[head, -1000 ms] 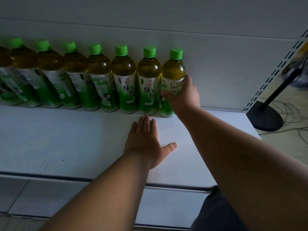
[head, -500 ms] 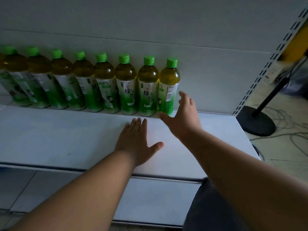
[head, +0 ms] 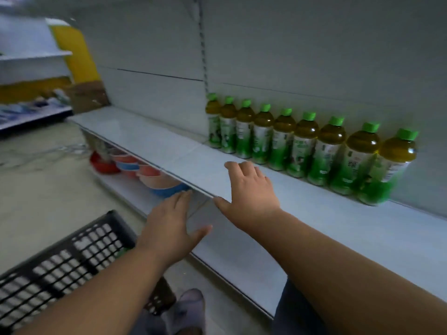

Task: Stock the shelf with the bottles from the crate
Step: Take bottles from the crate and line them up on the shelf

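Note:
Several green-capped tea bottles (head: 302, 143) stand in a row along the back of the white shelf (head: 338, 221). My right hand (head: 249, 189) hovers open over the shelf's front part, apart from the bottles and holding nothing. My left hand (head: 169, 228) is open too, held off the shelf edge, just right of the black plastic crate (head: 60, 264) at the lower left. Something green shows just inside the crate's rim; the rest of its inside is hidden.
Red, pink and blue bowls (head: 145, 172) sit stacked on the lower shelf under the left part. A cardboard box (head: 89, 95) and another shelving unit (head: 31, 68) stand at the far left. My shoe (head: 191, 303) is on the floor beside the crate.
My right hand let go of the rightmost bottle and drew back. My left hand lifted off the shelf toward the crate. The view swung left, bringing the crate into sight.

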